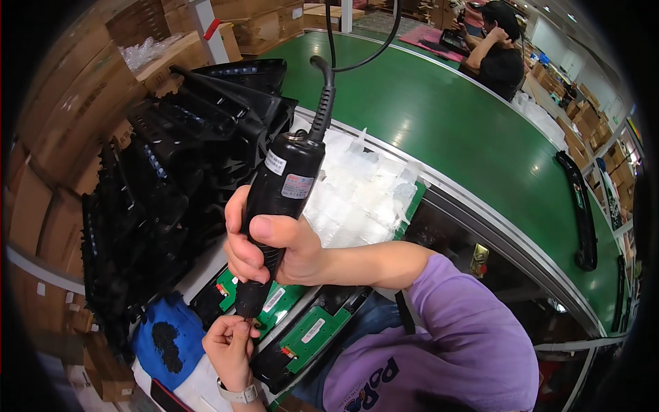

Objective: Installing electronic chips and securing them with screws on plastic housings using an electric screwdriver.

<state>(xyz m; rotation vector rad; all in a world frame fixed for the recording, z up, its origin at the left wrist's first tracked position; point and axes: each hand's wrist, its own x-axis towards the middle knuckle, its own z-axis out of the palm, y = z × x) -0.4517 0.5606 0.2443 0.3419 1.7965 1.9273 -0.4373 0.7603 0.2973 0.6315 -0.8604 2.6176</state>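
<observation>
My right hand is wrapped around a black electric screwdriver, which stands nearly upright with its cord leading up from the top. The screwdriver's lower end points at a green circuit board set in a long black housing. Right beside that lower end, my left hand has its thumb and fingers pinched together; what they hold, if anything, is hidden. A second black housing with a green circuit board lies alongside, nearer to me. Both boards carry white labels and small red-and-yellow parts.
Black plastic housings are piled high at the left. Small dark pieces lie on a blue sheet. White wrapping covers the bench beyond the boards. A green conveyor carries a black part; another person sits beyond it.
</observation>
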